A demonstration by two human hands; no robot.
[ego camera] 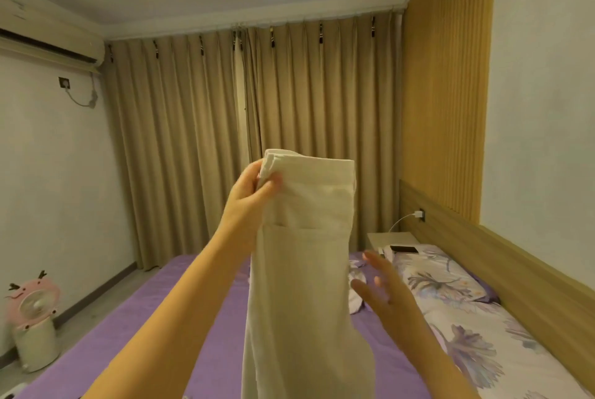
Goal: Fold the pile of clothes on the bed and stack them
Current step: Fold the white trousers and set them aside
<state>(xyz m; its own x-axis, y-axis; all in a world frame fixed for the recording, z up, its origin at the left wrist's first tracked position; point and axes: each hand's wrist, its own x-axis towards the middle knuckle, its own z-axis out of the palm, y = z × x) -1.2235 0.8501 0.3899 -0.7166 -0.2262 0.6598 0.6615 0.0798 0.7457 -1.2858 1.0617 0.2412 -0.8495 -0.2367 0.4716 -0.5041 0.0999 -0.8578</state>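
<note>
Purple-sheeted bed (135, 328); floral pillow (441, 276) and floral quilt (502, 353) on it.

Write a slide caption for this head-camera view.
Left hand lifts white trousers above a purple bed; right hand open beside them.

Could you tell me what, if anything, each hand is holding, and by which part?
The left hand pinches the white trousers at the waistband's top left corner. The right hand is open, holding nothing.

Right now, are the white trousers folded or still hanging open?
Not yet folded: the trousers hang lengthwise in the air, held at the waistband by the left hand. The right hand is open beside them.
</note>
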